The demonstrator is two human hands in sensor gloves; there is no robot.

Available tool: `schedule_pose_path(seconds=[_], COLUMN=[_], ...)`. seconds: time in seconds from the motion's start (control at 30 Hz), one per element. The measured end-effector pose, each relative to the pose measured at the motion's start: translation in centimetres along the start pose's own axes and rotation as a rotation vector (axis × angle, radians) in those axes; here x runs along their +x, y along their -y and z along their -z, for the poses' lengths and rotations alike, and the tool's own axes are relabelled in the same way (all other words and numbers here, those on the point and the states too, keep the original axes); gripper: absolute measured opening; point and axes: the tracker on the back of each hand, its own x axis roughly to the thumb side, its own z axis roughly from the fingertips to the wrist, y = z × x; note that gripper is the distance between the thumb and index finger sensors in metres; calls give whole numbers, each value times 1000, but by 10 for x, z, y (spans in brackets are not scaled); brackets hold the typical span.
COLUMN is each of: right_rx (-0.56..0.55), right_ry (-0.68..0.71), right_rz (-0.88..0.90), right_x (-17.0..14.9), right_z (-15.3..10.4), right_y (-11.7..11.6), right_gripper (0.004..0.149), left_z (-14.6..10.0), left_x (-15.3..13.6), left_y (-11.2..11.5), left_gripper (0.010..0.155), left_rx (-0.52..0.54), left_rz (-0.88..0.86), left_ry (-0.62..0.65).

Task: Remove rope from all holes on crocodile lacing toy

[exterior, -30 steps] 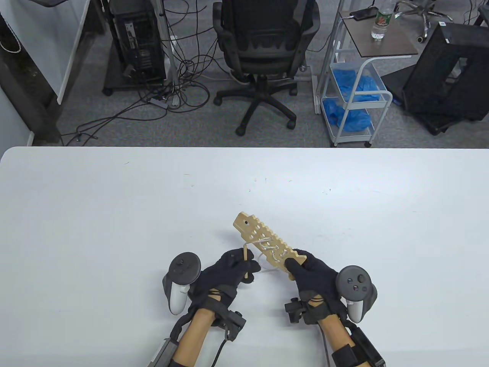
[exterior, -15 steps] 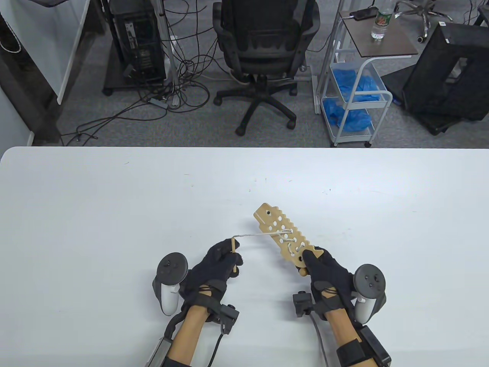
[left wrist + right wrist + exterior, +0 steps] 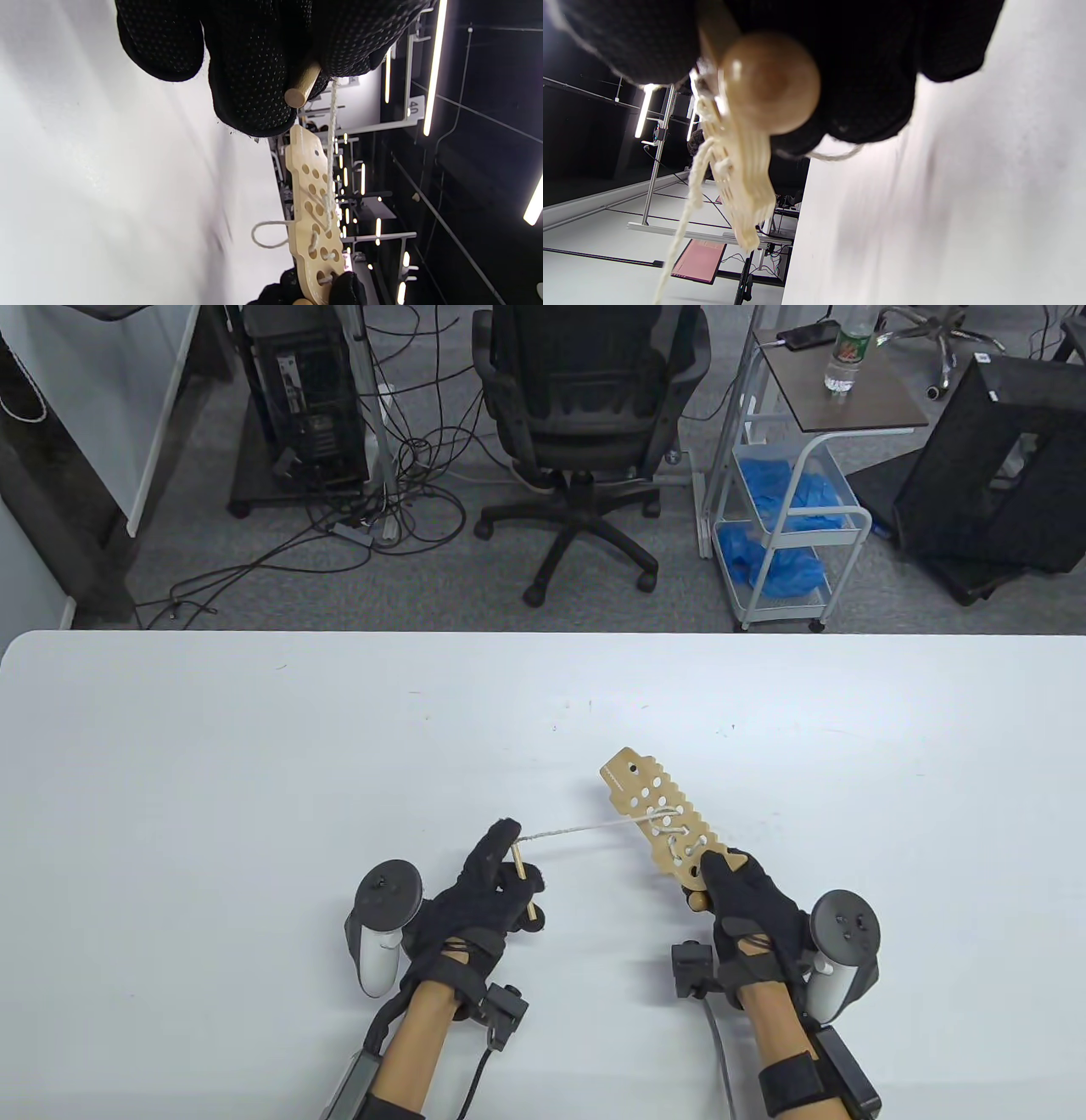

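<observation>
The wooden crocodile lacing toy (image 3: 657, 819) is a flat board with many holes, held up off the white table (image 3: 254, 780). My right hand (image 3: 747, 908) grips its near end; a round wooden bead (image 3: 770, 82) shows under that hand. A pale rope (image 3: 577, 830) is laced through the holes in the board's near half and runs taut to the left. My left hand (image 3: 501, 882) pinches the wooden stick (image 3: 522, 882) tied to the rope's free end. In the left wrist view the board (image 3: 316, 212) shows a loose rope loop (image 3: 267, 233) on its underside.
The table's far edge (image 3: 543, 633) faces an office chair (image 3: 585, 432) and a wire cart (image 3: 789, 517) on the floor. Both hands work near the table's front middle.
My right hand has carried the board to the right and my left hand has stayed left, so the rope has been pulled out longer and now runs taut between them.
</observation>
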Motion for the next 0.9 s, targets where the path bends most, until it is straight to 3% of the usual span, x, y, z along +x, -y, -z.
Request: schedule_pose_path(seconds=[0.23, 0.9], right_rx=[-26, -18], right_ry=[-28, -199], right_rz=[28, 197], right_x=[-1, -15], right_z=[2, 8], right_y=[6, 17], right_gripper=[46, 48], left_z=[-3, -9], left_x=[-6, -30], left_y=[-16, -66], left_gripper=[64, 49], left_rx=[159, 373], left_rz=[70, -85], left_ry=[-36, -113])
